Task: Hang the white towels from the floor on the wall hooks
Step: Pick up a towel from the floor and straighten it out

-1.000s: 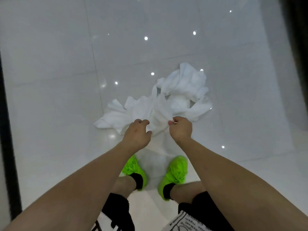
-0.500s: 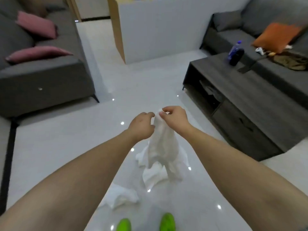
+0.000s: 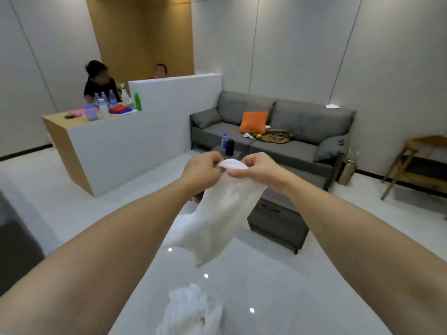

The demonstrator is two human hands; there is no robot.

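Lifting towel (image 3: 223,213) higher off floor (image 3: 278,286)

White towel (image 3: 222,213) hangs limp, top edge pinched; second towel (image 3: 191,310) crumpled on floor.

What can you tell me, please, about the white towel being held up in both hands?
The white towel looks like thin, soft terry cloth, plain and unmarked. Its top edge is pinched between the left hand and right hand, which sit close together, so the edge bunches between them. The rest hangs free and rumpled, clear of the glossy floor, its lower corner above a second crumpled towel lying there.
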